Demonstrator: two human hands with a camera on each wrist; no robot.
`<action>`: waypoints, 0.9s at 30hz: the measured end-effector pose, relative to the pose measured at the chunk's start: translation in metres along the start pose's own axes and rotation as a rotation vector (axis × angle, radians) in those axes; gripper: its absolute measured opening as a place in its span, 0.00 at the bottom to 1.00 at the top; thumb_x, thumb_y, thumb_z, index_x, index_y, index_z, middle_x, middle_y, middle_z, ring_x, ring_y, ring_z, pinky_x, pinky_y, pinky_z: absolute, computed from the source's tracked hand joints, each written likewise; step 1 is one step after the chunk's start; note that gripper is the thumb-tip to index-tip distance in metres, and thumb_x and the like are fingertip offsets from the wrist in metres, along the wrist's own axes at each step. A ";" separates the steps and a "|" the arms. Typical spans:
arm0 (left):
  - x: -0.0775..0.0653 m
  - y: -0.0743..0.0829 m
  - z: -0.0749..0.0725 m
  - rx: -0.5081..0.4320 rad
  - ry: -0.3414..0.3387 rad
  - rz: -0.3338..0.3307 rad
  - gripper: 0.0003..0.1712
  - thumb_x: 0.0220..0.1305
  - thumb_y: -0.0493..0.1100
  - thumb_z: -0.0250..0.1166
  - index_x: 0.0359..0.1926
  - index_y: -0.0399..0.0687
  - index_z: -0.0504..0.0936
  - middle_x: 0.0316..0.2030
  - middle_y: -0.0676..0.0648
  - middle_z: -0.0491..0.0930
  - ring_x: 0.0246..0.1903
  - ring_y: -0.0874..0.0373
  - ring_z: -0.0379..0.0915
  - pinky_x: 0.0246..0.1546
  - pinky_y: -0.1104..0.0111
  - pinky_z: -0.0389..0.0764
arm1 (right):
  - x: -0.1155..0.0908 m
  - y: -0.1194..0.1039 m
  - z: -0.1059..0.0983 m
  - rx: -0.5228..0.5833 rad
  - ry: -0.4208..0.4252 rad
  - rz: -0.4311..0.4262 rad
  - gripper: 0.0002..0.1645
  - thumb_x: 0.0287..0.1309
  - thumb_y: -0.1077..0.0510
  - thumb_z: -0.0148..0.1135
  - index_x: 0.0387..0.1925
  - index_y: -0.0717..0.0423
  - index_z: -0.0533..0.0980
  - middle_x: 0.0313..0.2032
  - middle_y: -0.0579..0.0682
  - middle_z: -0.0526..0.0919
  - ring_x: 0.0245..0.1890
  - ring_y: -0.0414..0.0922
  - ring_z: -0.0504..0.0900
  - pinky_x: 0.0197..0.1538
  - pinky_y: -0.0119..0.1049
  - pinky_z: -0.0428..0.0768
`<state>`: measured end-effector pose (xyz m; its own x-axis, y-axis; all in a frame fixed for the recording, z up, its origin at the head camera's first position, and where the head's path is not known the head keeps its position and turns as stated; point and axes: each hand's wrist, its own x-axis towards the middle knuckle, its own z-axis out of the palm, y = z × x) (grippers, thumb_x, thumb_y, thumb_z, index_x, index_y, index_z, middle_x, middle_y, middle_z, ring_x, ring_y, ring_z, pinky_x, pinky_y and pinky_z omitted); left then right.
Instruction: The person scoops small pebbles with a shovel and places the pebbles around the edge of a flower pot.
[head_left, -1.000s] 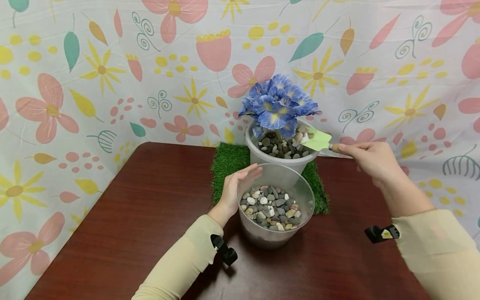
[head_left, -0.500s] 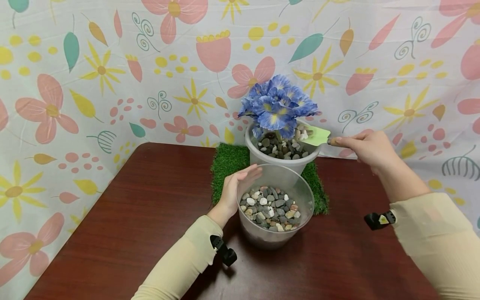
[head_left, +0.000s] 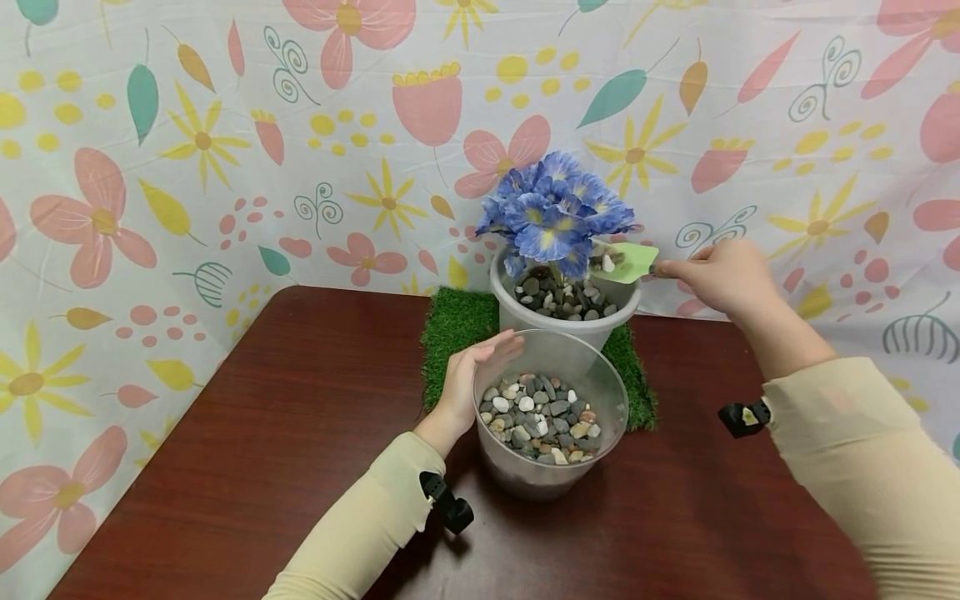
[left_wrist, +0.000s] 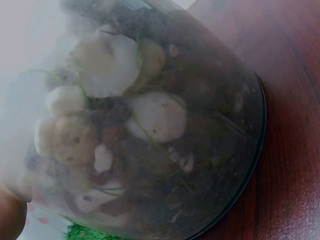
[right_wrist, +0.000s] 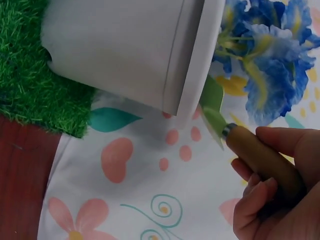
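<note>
My right hand (head_left: 731, 279) grips the wooden handle (right_wrist: 262, 160) of a small green garden trowel (head_left: 637, 262). The blade reaches over the right rim of a white flowerpot (head_left: 585, 332), with a few pebbles at its tip, partly behind the petals. Blue artificial flowers (head_left: 555, 218) stand in that pot above a bed of pebbles (head_left: 562, 297). In front is a clear plastic tub (head_left: 525, 479) holding grey, white and tan pebbles (head_left: 536, 417). My left hand (head_left: 461, 379) rests against the tub's left side, fingers extended. The left wrist view shows stones through the tub's cloudy wall (left_wrist: 215, 130).
Green artificial turf (head_left: 457, 333) lies beneath the white pot. The dark reddish-brown table (head_left: 300, 417) ends at the back against a flower-print cloth (head_left: 300, 133). The tub stands close before the pot.
My right hand has risen and shifted slightly left, tipping the trowel toward the pot. Fewer pebbles show on the blade. The left hand and tub have stayed in place.
</note>
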<state>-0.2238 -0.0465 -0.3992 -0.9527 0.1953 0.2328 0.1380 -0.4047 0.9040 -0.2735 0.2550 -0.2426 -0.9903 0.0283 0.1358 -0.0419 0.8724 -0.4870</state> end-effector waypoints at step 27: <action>0.000 -0.001 0.000 0.005 0.012 -0.012 0.28 0.63 0.40 0.44 0.61 0.29 0.70 0.56 0.33 0.75 0.59 0.40 0.70 0.66 0.58 0.68 | -0.022 -0.003 0.015 -0.039 0.272 -0.238 0.24 0.59 0.43 0.57 0.39 0.60 0.85 0.32 0.61 0.86 0.20 0.50 0.79 0.24 0.38 0.69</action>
<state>-0.2240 -0.0458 -0.4000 -0.9575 0.1894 0.2176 0.1278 -0.3976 0.9086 -0.2538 0.2446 -0.2572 -0.8819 -0.0535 0.4683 -0.2567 0.8878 -0.3819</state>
